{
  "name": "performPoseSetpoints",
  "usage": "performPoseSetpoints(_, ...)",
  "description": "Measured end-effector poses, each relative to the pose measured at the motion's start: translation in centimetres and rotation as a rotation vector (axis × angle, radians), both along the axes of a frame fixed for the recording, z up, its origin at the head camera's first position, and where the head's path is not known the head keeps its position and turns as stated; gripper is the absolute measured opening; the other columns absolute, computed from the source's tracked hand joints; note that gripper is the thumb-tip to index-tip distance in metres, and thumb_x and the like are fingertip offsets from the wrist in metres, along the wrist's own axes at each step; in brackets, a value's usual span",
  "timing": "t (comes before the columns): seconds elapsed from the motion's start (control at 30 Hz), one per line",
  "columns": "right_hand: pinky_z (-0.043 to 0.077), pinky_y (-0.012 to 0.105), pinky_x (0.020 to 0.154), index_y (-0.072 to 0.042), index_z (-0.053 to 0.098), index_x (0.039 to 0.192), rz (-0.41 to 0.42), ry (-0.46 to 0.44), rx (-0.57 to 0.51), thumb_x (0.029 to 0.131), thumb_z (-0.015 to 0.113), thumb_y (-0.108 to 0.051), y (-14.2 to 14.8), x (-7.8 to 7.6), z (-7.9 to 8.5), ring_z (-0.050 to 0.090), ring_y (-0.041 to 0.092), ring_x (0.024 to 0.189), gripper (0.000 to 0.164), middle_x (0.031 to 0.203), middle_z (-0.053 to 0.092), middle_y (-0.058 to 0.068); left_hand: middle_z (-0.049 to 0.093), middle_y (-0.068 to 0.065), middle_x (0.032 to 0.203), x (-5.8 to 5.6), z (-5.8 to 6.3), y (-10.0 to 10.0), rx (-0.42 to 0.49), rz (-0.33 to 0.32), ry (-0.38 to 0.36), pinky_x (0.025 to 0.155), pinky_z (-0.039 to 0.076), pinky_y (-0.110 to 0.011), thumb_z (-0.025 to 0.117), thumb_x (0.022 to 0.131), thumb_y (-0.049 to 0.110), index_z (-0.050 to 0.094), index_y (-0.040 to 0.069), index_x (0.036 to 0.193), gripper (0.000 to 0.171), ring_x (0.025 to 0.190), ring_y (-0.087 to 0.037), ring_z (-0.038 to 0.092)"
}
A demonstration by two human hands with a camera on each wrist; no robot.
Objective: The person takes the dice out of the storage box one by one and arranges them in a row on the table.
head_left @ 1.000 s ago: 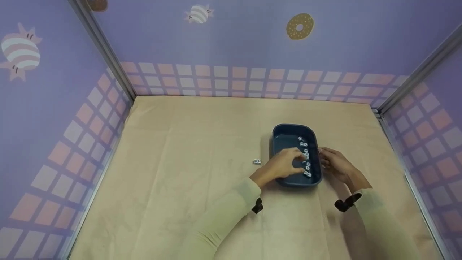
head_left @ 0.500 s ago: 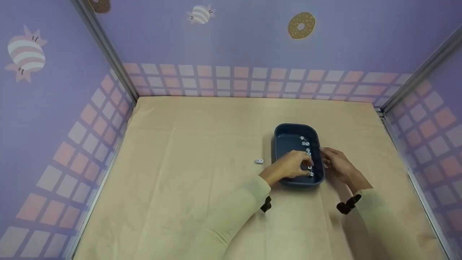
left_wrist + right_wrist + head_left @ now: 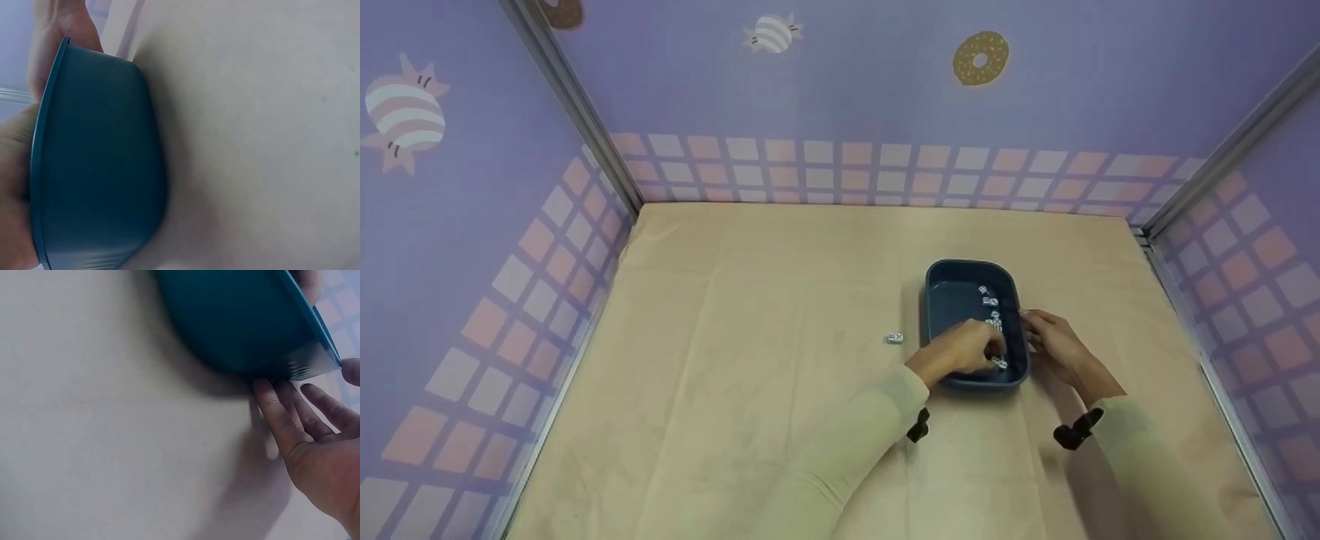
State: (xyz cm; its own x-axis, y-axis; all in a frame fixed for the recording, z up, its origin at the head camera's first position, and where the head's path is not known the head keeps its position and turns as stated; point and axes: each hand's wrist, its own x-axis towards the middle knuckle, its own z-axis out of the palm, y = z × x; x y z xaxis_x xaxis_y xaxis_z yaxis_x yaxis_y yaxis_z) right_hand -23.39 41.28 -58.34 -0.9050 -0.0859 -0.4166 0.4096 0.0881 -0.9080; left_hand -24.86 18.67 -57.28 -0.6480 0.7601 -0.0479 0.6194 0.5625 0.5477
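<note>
Head: dice [image 3: 994, 316] beside left grip [image 3: 969, 346]

Pale sleeves [image 3: 847, 450], black wrist pieces [image 3: 1076, 432]

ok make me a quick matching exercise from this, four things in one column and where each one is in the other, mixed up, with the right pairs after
Things
1. left hand
2. right hand
3. bin
4. doughnut picture

Places
A. on the back wall
B. outside, at the container's right side
C. reaching inside the container, close to dice
D. standing on the beige cloth

Right pairs: 1-C, 2-B, 3-D, 4-A
</note>
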Motion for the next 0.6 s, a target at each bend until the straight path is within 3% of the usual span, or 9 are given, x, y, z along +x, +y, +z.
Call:
performPoseSetpoints(0.23,0.056,0.031,0.095,0.004,0.043,0.154,0.001,0.007,0.025,0.113,0.051,-0.042,-0.13,0.05,0.07,0.065,0.013,0.118,0.063,0.133,0.066,0.006,0.07,0.01,0.1,-0.12,-0.22,0.34,-0.034,0.005,-0.007,0.08,0.051,-0.017,0.083,0.094,0.02,0.079,0.018,0.112,0.018,0.089,-0.001,0.062)
performPoseSetpoints(0.43,0.054,0.033,0.099,0.007,0.045,0.151,0.005,0.027,-0.02,0.115,0.048,-0.038,-0.29,0.07,-0.17,0.061,0.019,0.123,0.058,0.136,0.061,0.012,0.072,0.01,0.095,-0.2,-0.37,0.46,-0.032,0.015,0.006,0.076,0.05,-0.016,0.083,0.093,0.019,0.081,0.019,0.107,0.014,0.085,-0.001,0.062)
performPoseSetpoints(0.6,0.053,0.03,0.097,0.003,0.046,0.153,-0.012,0.005,0.016,0.115,0.047,-0.039,-0.17,-0.06,-0.4,0.06,0.018,0.123,0.057,0.138,0.06,0.011,0.071,0.009,0.095,-0.12,-0.7,0.8,-0.061,0.012,0.039,0.074,0.051,-0.018,0.082,0.094,0.018,0.08,0.019,0.106,0.012,0.084,-0.002,0.062)
